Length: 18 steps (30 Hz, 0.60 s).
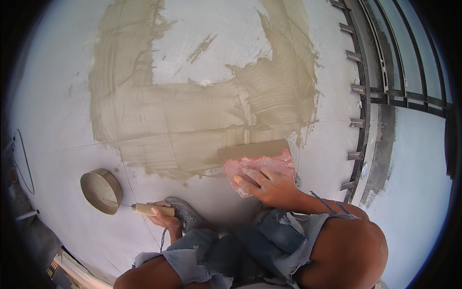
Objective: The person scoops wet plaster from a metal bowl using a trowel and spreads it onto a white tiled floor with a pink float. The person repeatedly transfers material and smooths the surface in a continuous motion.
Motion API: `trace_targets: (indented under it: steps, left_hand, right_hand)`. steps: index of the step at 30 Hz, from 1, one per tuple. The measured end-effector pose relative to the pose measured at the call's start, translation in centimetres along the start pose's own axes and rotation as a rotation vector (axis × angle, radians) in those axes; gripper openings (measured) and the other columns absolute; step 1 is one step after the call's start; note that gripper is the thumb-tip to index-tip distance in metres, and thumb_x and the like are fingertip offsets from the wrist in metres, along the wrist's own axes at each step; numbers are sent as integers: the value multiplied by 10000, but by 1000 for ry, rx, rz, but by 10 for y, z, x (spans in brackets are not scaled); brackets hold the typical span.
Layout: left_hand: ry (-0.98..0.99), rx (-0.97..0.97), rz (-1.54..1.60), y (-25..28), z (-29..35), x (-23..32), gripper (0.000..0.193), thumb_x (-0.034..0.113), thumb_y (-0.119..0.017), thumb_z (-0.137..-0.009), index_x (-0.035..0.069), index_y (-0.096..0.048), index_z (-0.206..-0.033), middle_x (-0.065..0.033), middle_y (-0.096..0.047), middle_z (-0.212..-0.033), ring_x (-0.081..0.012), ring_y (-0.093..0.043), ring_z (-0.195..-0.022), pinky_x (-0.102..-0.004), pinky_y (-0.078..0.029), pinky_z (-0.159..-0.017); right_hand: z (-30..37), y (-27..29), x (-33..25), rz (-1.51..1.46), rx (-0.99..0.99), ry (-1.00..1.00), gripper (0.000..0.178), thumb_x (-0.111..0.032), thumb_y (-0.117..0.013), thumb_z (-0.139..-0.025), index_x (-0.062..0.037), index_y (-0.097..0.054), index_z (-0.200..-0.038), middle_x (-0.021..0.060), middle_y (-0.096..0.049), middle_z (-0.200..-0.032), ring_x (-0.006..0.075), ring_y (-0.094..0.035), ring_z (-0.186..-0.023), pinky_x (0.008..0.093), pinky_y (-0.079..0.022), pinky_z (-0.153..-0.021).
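Note:
My right hand (269,188) is closed on a wide rectangular plastering float (260,159), its back pink and smeared with white. The float rests on the near edge of a large patch of wet grey-brown cement (202,115); its underside is hidden. My left hand (166,220) grips the light wooden handle (153,210) of a tool with a thin bent metal shank. That shank reaches over a round, shallow metal pan (100,192) to my left. Whether a blade lies inside the pan, I cannot make out.
The cement forms a U around a bare white patch (211,38) of floor. Along the right runs a dark metal rail (358,111) with short stubs, beside barred metalwork (406,72). My shoe (185,214) is close behind the left hand. A thin cable (24,164) lies far left.

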<state>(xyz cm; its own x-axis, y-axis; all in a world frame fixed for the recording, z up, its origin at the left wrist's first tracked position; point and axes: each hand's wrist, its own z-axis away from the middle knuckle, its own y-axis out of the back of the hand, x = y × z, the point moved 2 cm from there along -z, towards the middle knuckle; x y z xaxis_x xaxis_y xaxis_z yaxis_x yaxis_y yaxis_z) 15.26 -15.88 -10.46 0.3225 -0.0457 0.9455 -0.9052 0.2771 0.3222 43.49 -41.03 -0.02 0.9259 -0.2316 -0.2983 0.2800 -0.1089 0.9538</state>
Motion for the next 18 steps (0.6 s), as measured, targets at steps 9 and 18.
trace_targets:
  steps: [9,18]
  left_hand:
    - [33,52,-15,0,0,-2,536,546,-490,-1100,18,-450,-1179,-111,-588,-733,-174,-544,-688,-316,-468,-687]
    - [-5,74,93,-12,9,3,521,480,-501,-1115,-25,-454,-1236,-109,-574,-728,-174,-535,-680,-310,-463,-712]
  right_hand:
    - [-97,96,116,6,224,-491,492,-82,-720,-940,-135,-661,-1426,167,-734,-1054,355,-687,-892,439,-574,-743]
    - [6,89,313,-319,703,-1024,661,-285,-787,-986,76,-552,-1487,232,-722,-1330,277,-702,-1203,387,-540,-1016]
